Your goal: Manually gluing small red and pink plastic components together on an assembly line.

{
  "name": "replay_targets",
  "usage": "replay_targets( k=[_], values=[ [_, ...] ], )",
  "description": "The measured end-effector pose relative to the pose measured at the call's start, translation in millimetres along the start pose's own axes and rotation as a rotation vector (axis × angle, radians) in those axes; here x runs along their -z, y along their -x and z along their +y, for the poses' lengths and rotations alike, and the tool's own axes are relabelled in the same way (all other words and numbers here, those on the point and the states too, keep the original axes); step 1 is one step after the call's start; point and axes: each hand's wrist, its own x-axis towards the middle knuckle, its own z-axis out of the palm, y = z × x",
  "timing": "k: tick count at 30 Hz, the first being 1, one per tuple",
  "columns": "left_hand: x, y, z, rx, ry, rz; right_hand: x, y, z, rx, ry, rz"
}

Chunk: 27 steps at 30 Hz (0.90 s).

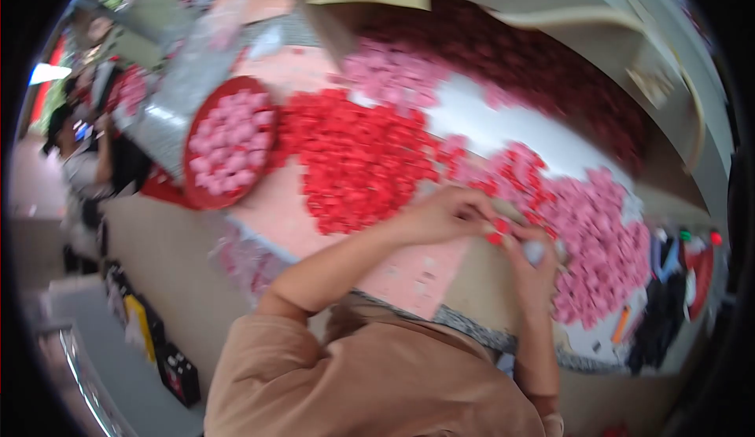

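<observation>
Both my hands meet over the table, right of a heap of small red pieces (354, 170). My left hand (456, 213) comes in from the left, its fingers pinched at a small red flower-like piece (498, 234). Close against it, my right hand (531, 260) pinches the same piece from the other side. A pale, rounded thing (535, 253) shows at my right hand; blur hides what it is. Beside my right hand spreads a heap of small pink pieces (602, 240). Mixed red and pink pieces (511, 174) lie just beyond my fingers.
A red round tray (191, 189) of pink pieces stands at the left. More pink pieces (393, 75) and a dark red mass (511, 60) lie at the back. An orange tool (621, 323) and black cloth (664, 319) are at the right edge. Another person (90, 154) is at far left.
</observation>
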Motion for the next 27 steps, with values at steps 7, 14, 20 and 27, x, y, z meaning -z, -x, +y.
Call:
replay_targets(
  k=[7, 14, 20, 27],
  values=[
    [-11.0, 2.0, 2.1, -0.076, 0.124, -0.029, 5.0, 7.2, 2.2, -0.064, -0.139, -0.047],
    [-3.7, -0.2, 5.9, -0.097, 0.095, -0.035, -0.4, 0.6, 0.3, -0.013, -0.117, -0.034],
    [-3.3, -1.2, 5.5, -0.076, 0.103, -0.055, 0.7, 0.6, 5.7, -0.037, -0.14, -0.028],
    [-7.2, -0.7, 1.2, -0.12, 0.118, -0.031, 1.8, 3.9, 1.1, -0.047, -0.143, -0.047]
  ],
)
